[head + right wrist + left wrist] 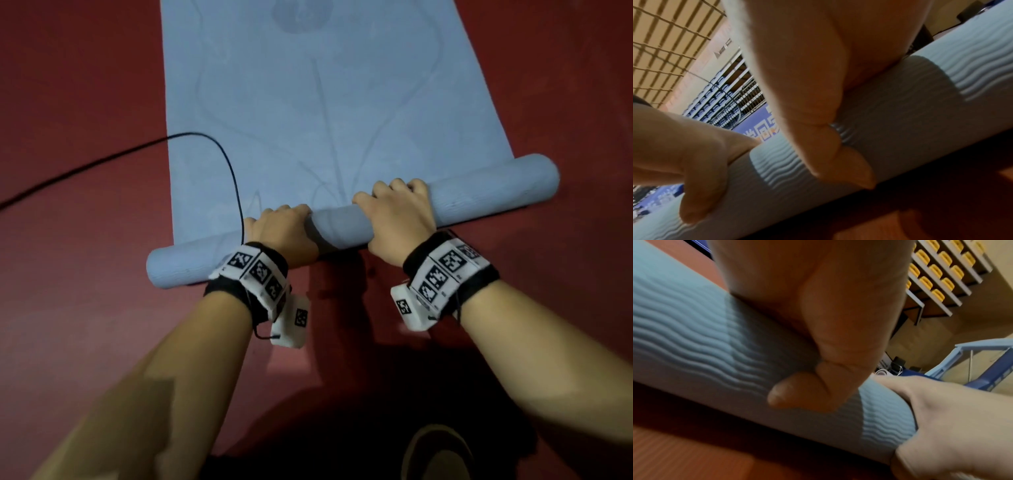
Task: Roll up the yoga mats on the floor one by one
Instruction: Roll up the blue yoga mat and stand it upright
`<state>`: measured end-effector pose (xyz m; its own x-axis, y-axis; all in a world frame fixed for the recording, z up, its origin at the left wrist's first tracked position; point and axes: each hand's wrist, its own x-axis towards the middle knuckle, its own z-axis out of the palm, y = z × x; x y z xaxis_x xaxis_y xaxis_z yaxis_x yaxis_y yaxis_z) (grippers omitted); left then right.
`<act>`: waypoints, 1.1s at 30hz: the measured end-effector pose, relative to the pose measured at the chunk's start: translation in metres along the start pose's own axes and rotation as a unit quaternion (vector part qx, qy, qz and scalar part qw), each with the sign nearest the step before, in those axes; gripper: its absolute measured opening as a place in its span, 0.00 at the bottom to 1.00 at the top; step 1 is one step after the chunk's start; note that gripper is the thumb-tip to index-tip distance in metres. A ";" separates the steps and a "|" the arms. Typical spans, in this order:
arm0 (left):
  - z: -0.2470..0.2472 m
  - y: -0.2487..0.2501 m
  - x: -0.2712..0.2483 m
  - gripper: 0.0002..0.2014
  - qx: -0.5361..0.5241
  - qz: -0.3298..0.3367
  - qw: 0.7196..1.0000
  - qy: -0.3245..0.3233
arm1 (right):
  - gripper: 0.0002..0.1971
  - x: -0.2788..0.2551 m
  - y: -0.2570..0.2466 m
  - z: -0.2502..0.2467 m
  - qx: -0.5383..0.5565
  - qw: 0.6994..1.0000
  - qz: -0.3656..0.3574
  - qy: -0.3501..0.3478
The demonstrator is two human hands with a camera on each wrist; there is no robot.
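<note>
A pale blue yoga mat point(308, 109) lies on the red floor, stretching away from me. Its near end is wound into a roll point(479, 192) that runs slanted across the head view. My left hand point(284, 229) grips the roll left of its middle, fingers curled over the top, thumb on the near side. My right hand point(397, 212) grips it just to the right in the same way. In the left wrist view the left thumb point(797, 394) presses on the ribbed roll point(694, 337). The right wrist view shows the right thumb point(838, 154) on the roll point(941, 105).
A black cable point(205, 140) lies over the mat's left edge and runs to my left wrist. Red floor point(68, 308) surrounds the mat. My foot point(438, 452) stands close below the hands. Stadium seats point(937, 272) and a net point(663, 40) lie far off.
</note>
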<state>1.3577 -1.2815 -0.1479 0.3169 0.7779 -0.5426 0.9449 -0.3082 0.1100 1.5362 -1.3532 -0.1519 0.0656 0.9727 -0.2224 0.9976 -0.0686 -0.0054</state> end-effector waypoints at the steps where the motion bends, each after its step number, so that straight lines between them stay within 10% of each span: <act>1: 0.003 0.000 -0.006 0.23 -0.002 0.003 1.000 -0.003 | 0.23 -0.007 -0.001 0.001 0.001 1.000 -0.003 -0.006; 8: 0.010 -0.002 -0.028 0.28 0.003 0.018 0.998 -0.060 | 0.27 -0.022 -0.005 -0.005 0.008 0.994 -0.018 -0.110; 17: 0.034 0.011 -0.041 0.35 0.054 0.032 0.994 0.095 | 0.25 0.015 0.006 -0.026 0.065 0.967 -0.036 -0.244; 29: -0.006 0.006 -0.001 0.26 0.001 0.026 0.999 -0.044 | 0.42 -0.012 0.001 0.010 0.009 0.999 -0.050 0.002; 33: -0.007 0.007 -0.001 0.25 0.005 0.024 0.999 -0.021 | 0.33 0.002 -0.001 0.001 0.001 0.999 -0.037 -0.038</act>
<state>1.3644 -1.2810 -0.1406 0.3574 0.7384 -0.5718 0.9281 -0.3495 0.1288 1.5357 -1.3513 -0.1529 -0.0104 0.9555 -0.2947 0.9996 0.0025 -0.0270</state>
